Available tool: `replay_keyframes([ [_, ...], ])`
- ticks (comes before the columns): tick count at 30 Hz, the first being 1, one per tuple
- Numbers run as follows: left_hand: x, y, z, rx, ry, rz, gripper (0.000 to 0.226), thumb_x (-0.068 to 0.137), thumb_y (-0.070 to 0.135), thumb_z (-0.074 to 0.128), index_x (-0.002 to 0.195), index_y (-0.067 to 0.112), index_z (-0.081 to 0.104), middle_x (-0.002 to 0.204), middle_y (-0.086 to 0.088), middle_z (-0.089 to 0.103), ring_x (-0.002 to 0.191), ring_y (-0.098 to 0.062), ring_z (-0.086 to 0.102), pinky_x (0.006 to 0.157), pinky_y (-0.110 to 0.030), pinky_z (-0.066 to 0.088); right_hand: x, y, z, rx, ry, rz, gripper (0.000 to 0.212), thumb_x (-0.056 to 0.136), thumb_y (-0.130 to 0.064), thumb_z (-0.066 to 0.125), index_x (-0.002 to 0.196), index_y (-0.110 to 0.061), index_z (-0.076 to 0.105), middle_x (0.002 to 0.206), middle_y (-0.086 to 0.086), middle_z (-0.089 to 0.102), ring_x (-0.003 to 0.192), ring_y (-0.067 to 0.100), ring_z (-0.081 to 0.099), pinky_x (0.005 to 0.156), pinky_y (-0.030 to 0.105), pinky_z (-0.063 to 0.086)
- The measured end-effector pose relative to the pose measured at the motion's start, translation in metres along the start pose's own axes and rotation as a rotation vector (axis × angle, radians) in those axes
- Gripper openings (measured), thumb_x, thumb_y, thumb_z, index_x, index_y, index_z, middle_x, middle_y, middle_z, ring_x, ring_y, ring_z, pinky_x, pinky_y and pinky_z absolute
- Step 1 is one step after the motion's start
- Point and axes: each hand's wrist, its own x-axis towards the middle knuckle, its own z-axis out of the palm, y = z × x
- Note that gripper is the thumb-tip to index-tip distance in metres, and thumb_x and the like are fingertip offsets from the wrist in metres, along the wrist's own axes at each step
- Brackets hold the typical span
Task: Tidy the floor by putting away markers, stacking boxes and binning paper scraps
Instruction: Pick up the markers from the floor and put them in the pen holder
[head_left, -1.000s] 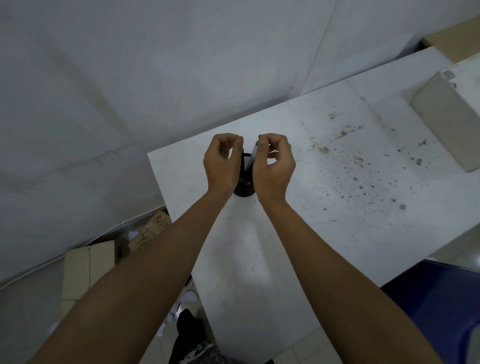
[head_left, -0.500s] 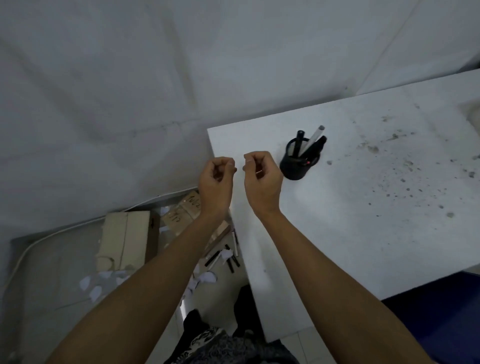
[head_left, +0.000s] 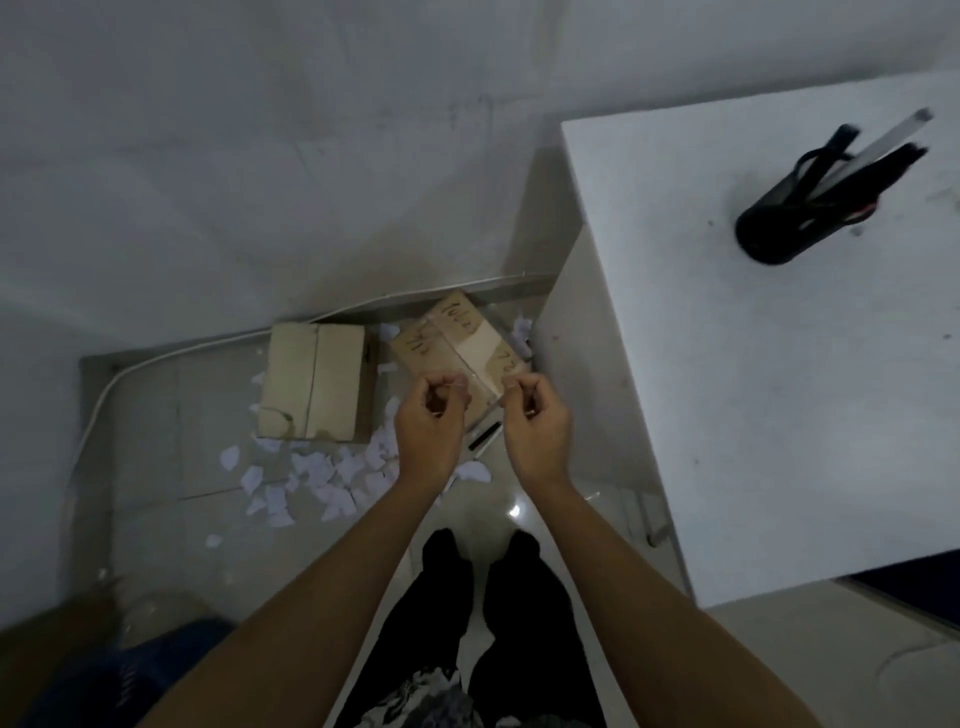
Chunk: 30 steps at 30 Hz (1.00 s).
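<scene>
Two cardboard boxes lie on the floor by the wall: a plain one (head_left: 311, 382) and, to its right, one with handwriting (head_left: 457, 343). White paper scraps (head_left: 322, 478) are scattered in front of them. A black marker (head_left: 484, 437) lies on the floor between my hands. My left hand (head_left: 428, 426) and my right hand (head_left: 535, 423) hover side by side above the floor, fingers curled, holding nothing. A black pen holder (head_left: 779, 228) with several markers stands on the white table (head_left: 753, 415) at the right.
The table's left edge runs close to my right arm. A white cable (head_left: 119, 384) follows the wall at the left. A blue object (head_left: 119, 670) sits at the lower left. My legs (head_left: 488, 613) stand on the tiled floor.
The view has swung left and down from the table to the floor. Both hands have come off the tabletop and now hang over the boxes and scraps, still empty.
</scene>
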Motion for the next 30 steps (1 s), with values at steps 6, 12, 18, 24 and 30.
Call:
replay_keyframes([
  [6,0.033,-0.117,0.001,0.1,-0.054,-0.065,0.005,0.093,0.011,0.063,0.093,0.008,0.067,0.085,-0.008,0.071,0.083,-0.024,0.067,0.078,-0.033,0.054,0.003,0.131,0.024,-0.134,0.012,0.139,0.014,0.094,-0.015,0.06,0.085,-0.022,0.067,0.078,-0.006,0.069,0.073,0.009,0.065,0.065,0.014,0.048],
  [12,0.105,-0.287,0.046,0.215,-0.164,-0.014,0.007,0.092,0.012,0.062,0.091,0.015,0.068,0.081,0.004,0.07,0.076,0.0,0.063,0.07,-0.01,0.047,0.07,0.317,0.05,-0.272,-0.008,0.14,0.012,0.096,-0.01,0.058,0.089,-0.014,0.067,0.082,-0.001,0.067,0.076,0.011,0.062,0.067,0.017,0.046],
  [18,0.153,-0.419,0.095,0.32,-0.329,0.196,0.01,0.094,0.015,0.061,0.092,0.022,0.067,0.076,0.008,0.069,0.071,-0.003,0.063,0.064,-0.013,0.048,0.173,0.432,0.084,-0.208,0.149,0.145,0.013,0.1,-0.017,0.054,0.108,-0.012,0.062,0.104,0.003,0.065,0.099,0.017,0.06,0.085,0.028,0.049],
  [24,0.191,-0.518,0.145,0.388,-0.459,0.494,0.017,0.095,0.006,0.057,0.105,0.012,0.069,0.099,0.001,0.071,0.087,-0.002,0.062,0.082,-0.016,0.051,0.251,0.496,0.107,-0.042,0.263,0.049,0.036,0.104,-0.021,0.044,0.137,-0.007,0.045,0.135,0.011,0.056,0.118,0.021,0.056,0.101,0.037,0.048],
  [30,0.202,-0.573,0.169,0.491,-0.468,0.662,0.029,0.092,-0.002,0.054,0.118,0.004,0.064,0.103,-0.011,0.07,0.089,-0.002,0.054,0.082,0.002,0.033,0.24,0.538,0.126,0.044,0.329,-0.205,0.027,0.105,-0.022,0.043,0.124,-0.005,0.053,0.12,0.012,0.063,0.109,0.024,0.061,0.091,0.034,0.051],
])
